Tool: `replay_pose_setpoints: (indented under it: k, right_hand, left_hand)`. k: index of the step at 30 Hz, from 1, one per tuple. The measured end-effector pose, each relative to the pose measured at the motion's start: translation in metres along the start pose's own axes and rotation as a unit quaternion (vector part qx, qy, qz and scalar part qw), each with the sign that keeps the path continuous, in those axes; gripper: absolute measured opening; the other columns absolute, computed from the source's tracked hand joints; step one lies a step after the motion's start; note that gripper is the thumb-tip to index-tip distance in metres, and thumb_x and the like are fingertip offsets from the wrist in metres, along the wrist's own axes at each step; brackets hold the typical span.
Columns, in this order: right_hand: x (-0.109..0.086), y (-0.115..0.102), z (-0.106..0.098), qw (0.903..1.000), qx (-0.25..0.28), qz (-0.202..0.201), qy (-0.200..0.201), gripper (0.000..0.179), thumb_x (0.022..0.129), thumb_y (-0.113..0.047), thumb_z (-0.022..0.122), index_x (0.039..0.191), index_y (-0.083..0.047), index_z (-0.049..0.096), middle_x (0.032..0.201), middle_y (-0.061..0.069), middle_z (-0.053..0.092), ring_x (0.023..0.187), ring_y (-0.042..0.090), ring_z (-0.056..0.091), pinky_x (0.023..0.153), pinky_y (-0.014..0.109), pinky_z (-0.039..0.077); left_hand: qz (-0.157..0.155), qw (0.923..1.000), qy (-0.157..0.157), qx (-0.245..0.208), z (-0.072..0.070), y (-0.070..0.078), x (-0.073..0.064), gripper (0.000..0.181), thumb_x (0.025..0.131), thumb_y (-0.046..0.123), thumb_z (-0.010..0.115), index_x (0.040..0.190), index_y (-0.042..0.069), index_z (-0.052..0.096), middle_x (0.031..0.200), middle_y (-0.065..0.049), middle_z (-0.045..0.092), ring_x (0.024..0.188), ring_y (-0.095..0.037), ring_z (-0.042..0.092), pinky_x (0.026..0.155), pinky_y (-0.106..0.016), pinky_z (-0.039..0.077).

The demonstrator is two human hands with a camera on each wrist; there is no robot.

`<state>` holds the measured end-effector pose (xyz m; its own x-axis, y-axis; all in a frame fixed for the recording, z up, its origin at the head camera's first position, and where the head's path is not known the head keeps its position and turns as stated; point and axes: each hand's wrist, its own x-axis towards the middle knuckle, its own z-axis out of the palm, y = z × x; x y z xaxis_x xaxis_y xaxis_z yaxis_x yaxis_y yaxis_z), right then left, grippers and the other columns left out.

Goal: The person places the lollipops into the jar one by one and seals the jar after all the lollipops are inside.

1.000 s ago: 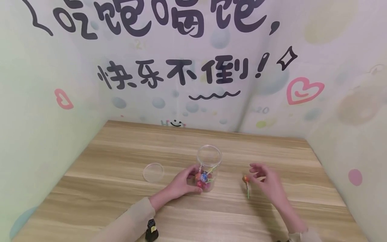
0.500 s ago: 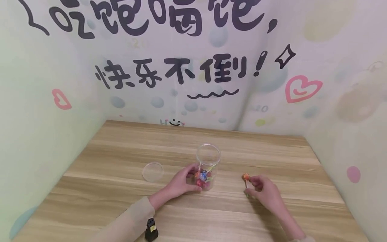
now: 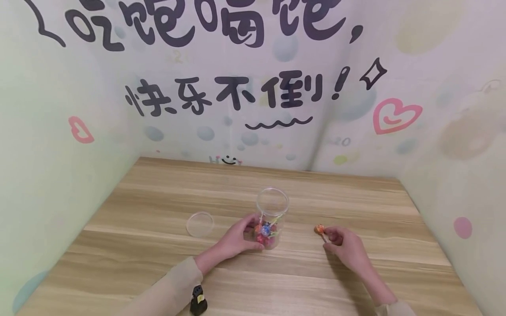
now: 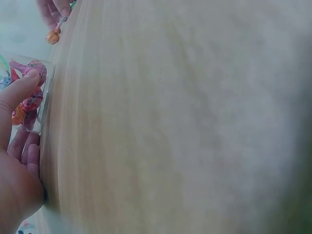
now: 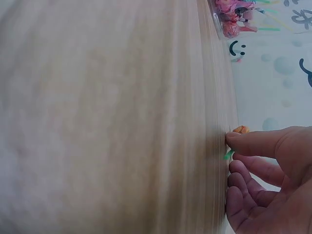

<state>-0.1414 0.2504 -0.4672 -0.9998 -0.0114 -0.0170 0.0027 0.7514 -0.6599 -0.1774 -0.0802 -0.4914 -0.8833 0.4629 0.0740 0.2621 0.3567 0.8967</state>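
A clear plastic jar [image 3: 272, 208] stands upright and uncovered near the middle of the table. Several wrapped lollipops [image 3: 265, 231] in red, blue and orange lie in its bottom, some sticks pointing up. My left hand [image 3: 239, 239] grips the jar low on its left side, thumb in front, as the left wrist view shows too. To the right of the jar, my right hand [image 3: 347, 246] pinches the stick of an orange-wrapped lollipop [image 3: 319, 229] between thumb and fingers, close over the table. In the right wrist view the thumb hides most of that lollipop [image 5: 241, 129].
A round clear lid [image 3: 199, 224] lies flat on the wood-grain table [image 3: 158, 188], left of the jar. Behind the table rises a pale wall [image 3: 221, 131] with dark lettering. A black wrist device [image 3: 198, 300] shows below the left sleeve.
My right hand has come down to the orange lollipop and taken its stick, which now slants differently, its head shifted slightly left. My left hand stays on the jar.
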Motion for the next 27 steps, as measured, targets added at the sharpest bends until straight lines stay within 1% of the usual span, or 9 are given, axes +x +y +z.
replay_pose_setpoints:
  k: [3,7,14,20,23,27]
  right_hand:
    - [0.001,0.000,-0.001,1.0000,0.001,-0.006,0.001,0.036,0.078,0.001,0.077,0.113,0.001,0.069,0.092,0.010,0.069,0.080,0.014,0.063,0.063,0.017,0.050]
    - [0.003,0.002,-0.003,0.9997,-0.005,-0.024,-0.002,0.034,0.079,0.003,0.075,0.113,0.001,0.069,0.091,0.008,0.071,0.080,0.014,0.064,0.065,0.016,0.051]
    - [0.012,0.009,-0.009,0.9963,-0.028,-0.079,-0.021,0.035,0.080,0.006,0.072,0.113,-0.001,0.070,0.089,0.007,0.072,0.078,0.011,0.065,0.066,0.017,0.052]
    - [0.020,0.010,-0.014,0.9945,-0.034,-0.094,-0.034,0.030,0.081,0.005,0.071,0.110,-0.003,0.072,0.090,0.006,0.074,0.077,0.008,0.063,0.066,0.017,0.052]
    - [0.022,0.008,-0.016,0.9931,-0.032,-0.104,-0.044,0.027,0.082,0.006,0.070,0.107,-0.004,0.073,0.091,0.007,0.075,0.078,0.009,0.064,0.067,0.017,0.052]
    - [0.025,0.005,-0.021,0.9898,-0.043,-0.124,-0.057,0.026,0.082,0.006,0.070,0.104,-0.006,0.074,0.089,0.006,0.074,0.076,0.011,0.063,0.064,0.018,0.051]
  left_hand:
    - [-0.003,1.0000,-0.002,-0.003,0.000,0.001,-0.001,0.079,0.073,0.019,0.087,0.140,0.009,0.047,0.129,-0.010,0.062,0.122,-0.024,0.058,0.107,-0.039,0.047]
    - [0.003,1.0000,-0.002,-0.002,0.000,0.000,-0.001,0.080,0.074,0.019,0.087,0.141,0.008,0.046,0.130,-0.010,0.062,0.122,-0.024,0.058,0.107,-0.039,0.048]
    - [0.008,1.0000,0.002,0.002,0.000,-0.001,0.000,0.080,0.073,0.020,0.087,0.141,0.008,0.047,0.128,-0.009,0.063,0.121,-0.024,0.058,0.105,-0.036,0.048]
    - [0.011,0.9999,0.002,0.002,0.000,-0.001,-0.001,0.081,0.073,0.020,0.087,0.142,0.008,0.046,0.129,-0.009,0.063,0.121,-0.025,0.058,0.105,-0.035,0.048]
    - [0.010,1.0000,0.001,0.000,0.000,-0.001,-0.001,0.081,0.073,0.019,0.087,0.142,0.008,0.046,0.129,-0.009,0.063,0.122,-0.025,0.058,0.105,-0.035,0.048]
    - [0.011,0.9999,0.001,0.001,0.000,-0.002,-0.001,0.081,0.073,0.019,0.087,0.142,0.009,0.046,0.129,-0.009,0.063,0.121,-0.024,0.058,0.105,-0.034,0.048]
